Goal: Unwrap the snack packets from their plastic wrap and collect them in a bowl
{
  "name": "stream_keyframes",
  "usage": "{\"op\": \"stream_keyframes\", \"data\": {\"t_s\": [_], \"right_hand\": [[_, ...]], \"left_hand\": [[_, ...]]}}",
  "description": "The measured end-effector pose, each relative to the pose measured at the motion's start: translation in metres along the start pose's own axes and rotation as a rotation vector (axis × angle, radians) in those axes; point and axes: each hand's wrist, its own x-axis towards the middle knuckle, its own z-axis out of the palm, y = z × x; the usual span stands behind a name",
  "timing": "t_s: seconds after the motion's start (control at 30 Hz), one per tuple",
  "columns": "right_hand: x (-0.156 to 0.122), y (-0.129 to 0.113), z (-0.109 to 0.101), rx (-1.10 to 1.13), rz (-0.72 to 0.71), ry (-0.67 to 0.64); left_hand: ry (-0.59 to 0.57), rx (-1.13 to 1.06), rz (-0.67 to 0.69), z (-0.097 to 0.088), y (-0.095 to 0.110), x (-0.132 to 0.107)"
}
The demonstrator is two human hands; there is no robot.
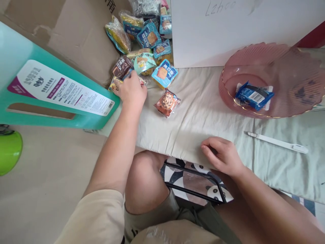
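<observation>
My left hand (130,88) reaches into a pile of wrapped snacks with its fingers bent down around a small snack packet (141,80), mostly covered by the hand. Against the fingers lie a brown cocoa packet (122,66) and a yellow packet (111,84). A blue snack packet (165,73) and a brown cookie packet (167,102) lie to the right of this hand. My right hand (222,154) rests at the front edge of the cloth, fingers loosely curled in, with nothing visible in it. A white craft knife (276,141) lies beyond it to the right.
A pink glass bowl (225,89) holds a blue wrapper (254,96). Behind stands a white box (198,40). A large teal container (63,91) leans at left beside a cardboard box (76,30). A green object (10,152) is at far left, below the table's height.
</observation>
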Motion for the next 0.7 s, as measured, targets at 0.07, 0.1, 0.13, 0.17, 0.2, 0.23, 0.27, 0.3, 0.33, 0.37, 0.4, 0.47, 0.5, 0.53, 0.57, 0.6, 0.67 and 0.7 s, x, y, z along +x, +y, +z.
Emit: {"op": "stream_keyframes", "data": {"t_s": [0.07, 0.1, 0.13, 0.17, 0.2, 0.23, 0.27, 0.3, 0.33, 0.37, 0.4, 0.47, 0.5, 0.53, 0.57, 0.6, 0.67, 0.7], "right_hand": [[-0.001, 0.0, 0.0, -0.003, -0.012, 0.005], [-0.001, 0.001, 0.0, -0.008, -0.021, 0.007], [-0.001, 0.001, 0.0, -0.013, -0.027, 0.007], [-0.002, 0.001, 0.0, -0.02, -0.031, 0.004], [-0.002, 0.001, 0.0, -0.025, -0.033, -0.001], [-0.003, 0.001, 0.0, -0.028, -0.033, -0.005], [-0.003, 0.002, 0.0, -0.03, -0.035, -0.006], [-0.004, 0.002, 0.001, -0.031, -0.037, -0.004], [-0.005, 0.002, 0.001, -0.031, -0.039, -0.002], [-0.005, 0.002, 0.001, -0.031, -0.042, -0.001], [-0.006, 0.002, 0.001, -0.031, -0.047, -0.001], [-0.008, 0.002, 0.0, -0.037, -0.055, -0.005], [-0.008, 0.001, 0.0, -0.042, -0.058, -0.006], [-0.009, 0.001, 0.001, -0.045, -0.059, -0.006], [-0.009, 0.001, 0.001, -0.047, -0.06, -0.006], [-0.009, 0.001, 0.001, -0.045, -0.057, -0.004], [-0.009, 0.002, 0.002, -0.033, -0.053, -0.005], [-0.008, 0.002, 0.002, -0.026, -0.05, -0.008]], "left_hand": [[-0.023, 0.128, -0.157, -0.007, 0.014, -0.005], [-0.065, 0.15, -0.201, -0.009, 0.022, -0.008], [-0.117, 0.138, -0.211, -0.012, 0.029, -0.009], [-0.158, 0.113, -0.205, -0.014, 0.036, -0.01], [-0.184, 0.087, -0.191, -0.016, 0.041, -0.01], [-0.188, 0.064, -0.172, -0.017, 0.044, -0.009], [-0.176, 0.048, -0.151, -0.018, 0.044, -0.007], [-0.157, 0.038, -0.129, -0.02, 0.042, -0.005], [-0.135, 0.035, -0.11, -0.021, 0.037, -0.002], [-0.112, 0.038, -0.094, -0.022, 0.031, 0.002], [-0.095, 0.044, -0.084, -0.022, 0.024, 0.005], [-0.097, 0.055, -0.089, -0.023, 0.01, 0.011], [-0.111, 0.059, -0.103, -0.023, 0.005, 0.014], [-0.13, 0.062, -0.122, -0.023, 0.003, 0.016], [-0.15, 0.067, -0.151, -0.024, 0.004, 0.017], [-0.17, 0.08, -0.192, -0.026, 0.009, 0.018], [-0.206, 0.145, -0.294, -0.033, 0.029, 0.016], [-0.23, 0.204, -0.341, -0.037, 0.042, 0.014]]}}
